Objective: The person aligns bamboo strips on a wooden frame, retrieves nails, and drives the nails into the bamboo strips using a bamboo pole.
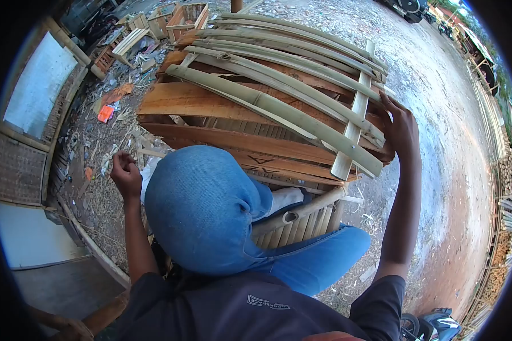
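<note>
A rack of split bamboo slats, joined near its right end by a bamboo crosspiece, lies over reddish-brown wooden boards. My right hand is at the rack's right end, fingers bent over the slat ends and the thumb side partly hidden. Off to the left, apart from the rack, my left hand hangs in the air beside my raised knee. Its fingers are curled in, and whether anything small is inside them cannot be made out.
Beneath my legs is a bamboo-slat bench. Wooden crates stand at the back left on ground strewn with scraps. A woven wall panel rises at left. A parked motorbike shows at lower right.
</note>
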Tool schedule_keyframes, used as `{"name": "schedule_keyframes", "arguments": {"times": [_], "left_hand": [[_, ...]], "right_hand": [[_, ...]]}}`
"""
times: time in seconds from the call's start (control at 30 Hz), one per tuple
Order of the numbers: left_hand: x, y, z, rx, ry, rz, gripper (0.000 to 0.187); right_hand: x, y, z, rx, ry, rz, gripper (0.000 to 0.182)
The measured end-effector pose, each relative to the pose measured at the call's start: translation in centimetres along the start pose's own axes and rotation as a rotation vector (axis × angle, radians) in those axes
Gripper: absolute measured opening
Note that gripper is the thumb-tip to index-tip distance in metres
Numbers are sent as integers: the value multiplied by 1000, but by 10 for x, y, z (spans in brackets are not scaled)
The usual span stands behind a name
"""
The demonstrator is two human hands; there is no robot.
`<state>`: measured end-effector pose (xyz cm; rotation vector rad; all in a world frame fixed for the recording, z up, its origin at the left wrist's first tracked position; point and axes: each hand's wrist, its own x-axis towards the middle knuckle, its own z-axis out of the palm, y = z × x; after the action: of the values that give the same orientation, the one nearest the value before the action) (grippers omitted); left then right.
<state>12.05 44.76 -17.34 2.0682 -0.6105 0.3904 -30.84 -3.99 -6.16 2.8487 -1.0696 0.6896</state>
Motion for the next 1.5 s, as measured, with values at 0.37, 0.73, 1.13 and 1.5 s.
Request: {"name": "schedule_keyframes", "arguments": {"times": [0.37, 0.73, 1.13, 1.5], "left_hand": [[15, 23, 123, -312, 314, -127, 31], [59, 86, 89, 130, 334, 235, 27], [89, 222, 160, 61, -522, 859, 65], [84, 221, 165, 83, -519, 789, 66]], "right_hand": [[-11, -28, -10, 28, 36, 121, 29], [-10, -25, 1, 40, 88, 74, 35], [-8, -18, -4, 44, 78, 48, 35], [-8, -22, -6, 85, 68, 92, 33]]}}
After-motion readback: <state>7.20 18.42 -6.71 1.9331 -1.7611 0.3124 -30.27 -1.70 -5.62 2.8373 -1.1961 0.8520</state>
